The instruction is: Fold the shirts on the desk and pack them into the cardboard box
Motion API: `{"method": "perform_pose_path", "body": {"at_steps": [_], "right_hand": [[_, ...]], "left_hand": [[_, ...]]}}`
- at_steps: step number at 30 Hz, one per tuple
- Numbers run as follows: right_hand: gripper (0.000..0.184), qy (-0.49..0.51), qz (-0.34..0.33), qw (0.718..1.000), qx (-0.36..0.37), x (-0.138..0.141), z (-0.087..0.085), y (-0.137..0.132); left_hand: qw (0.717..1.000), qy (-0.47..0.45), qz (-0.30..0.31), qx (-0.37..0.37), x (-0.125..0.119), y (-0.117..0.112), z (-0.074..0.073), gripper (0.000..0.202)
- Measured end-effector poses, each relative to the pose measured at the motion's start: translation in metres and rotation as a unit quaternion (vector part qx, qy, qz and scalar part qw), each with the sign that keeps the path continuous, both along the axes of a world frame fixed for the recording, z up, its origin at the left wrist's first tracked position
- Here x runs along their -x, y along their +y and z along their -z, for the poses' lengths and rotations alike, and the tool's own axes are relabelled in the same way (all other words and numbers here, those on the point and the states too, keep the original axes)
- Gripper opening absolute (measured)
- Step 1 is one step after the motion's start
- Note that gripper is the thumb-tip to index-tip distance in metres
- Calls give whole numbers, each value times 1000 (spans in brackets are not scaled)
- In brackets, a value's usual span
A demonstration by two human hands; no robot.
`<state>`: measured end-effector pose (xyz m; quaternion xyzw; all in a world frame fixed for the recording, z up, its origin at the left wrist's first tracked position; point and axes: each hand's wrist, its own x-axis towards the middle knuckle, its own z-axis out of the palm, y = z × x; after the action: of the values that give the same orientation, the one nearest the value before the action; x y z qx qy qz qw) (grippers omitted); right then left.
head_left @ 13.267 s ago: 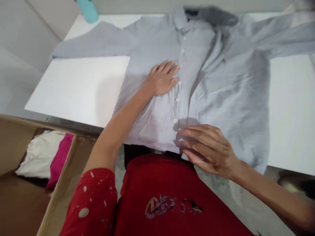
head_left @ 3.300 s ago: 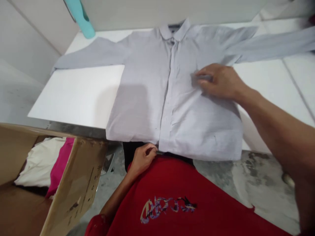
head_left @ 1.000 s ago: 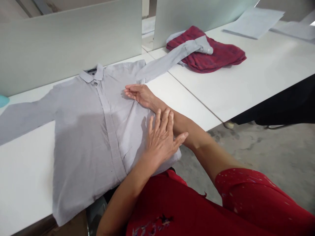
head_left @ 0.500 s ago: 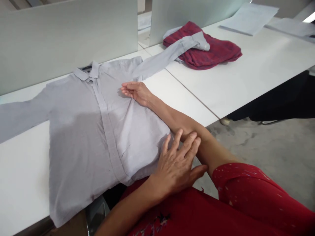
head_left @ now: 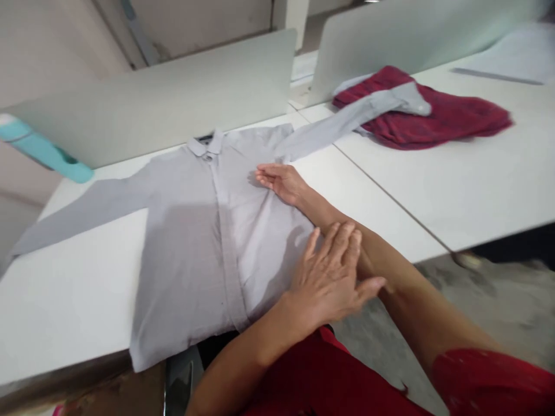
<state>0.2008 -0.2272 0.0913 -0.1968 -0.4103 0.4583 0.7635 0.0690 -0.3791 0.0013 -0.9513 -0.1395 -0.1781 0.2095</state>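
A light grey button-up shirt (head_left: pixel 195 231) lies face up on the white table (head_left: pixel 78 294), buttoned, sleeves spread out to both sides. My right hand (head_left: pixel 280 180) rests on the shirt's right chest, edge down, fingers stretched out and together, with the forearm lying along the shirt's right side. My left hand (head_left: pixel 332 277) hovers with fingers spread over the right forearm, near the shirt's lower right edge. Neither hand holds anything. The shirt's right sleeve (head_left: pixel 347 118) reaches across onto a dark red garment (head_left: pixel 437 118).
Grey divider panels (head_left: pixel 173 98) stand along the back of the table. A teal bottle (head_left: pixel 47 156) lies at the far left. A second white table (head_left: pixel 477 173) adjoins on the right, with paper (head_left: pixel 511 63) at its far end. Grey floor shows lower right.
The view has swung left and the shirt now sits nearer the middle of the frame. My left hand lifted slightly along the right forearm; my right hand stays on the shirt.
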Motion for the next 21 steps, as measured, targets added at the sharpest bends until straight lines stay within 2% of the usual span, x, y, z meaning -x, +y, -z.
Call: {"method": "perform_pose_path", "body": {"at_steps": [4,7,12,15,17,19,21], "right_hand": [[11,6,10,1000,1,0,3,1],[15,3,19,1000,8,1,5,2],[14,-19,41,999,10,4,5,2],[15,-26,49,998,10,5,7,3],[15,-32,55,998,10,5,7,3],[15,-38,58,998,10,6,8,3],[15,-42,60,997,7,7,8,3]], "left_hand": [[999,-12,-35,1,-7,5,-11,77],[999,-13,-45,6,-6,4,-12,78],[999,8,-18,50,8,-11,-6,77],[997,26,4,67,19,-21,-10,76],[994,55,36,89,28,-23,-20,75],[984,100,61,132,38,-16,-38,69],[979,114,40,164,50,3,-62,59]]}}
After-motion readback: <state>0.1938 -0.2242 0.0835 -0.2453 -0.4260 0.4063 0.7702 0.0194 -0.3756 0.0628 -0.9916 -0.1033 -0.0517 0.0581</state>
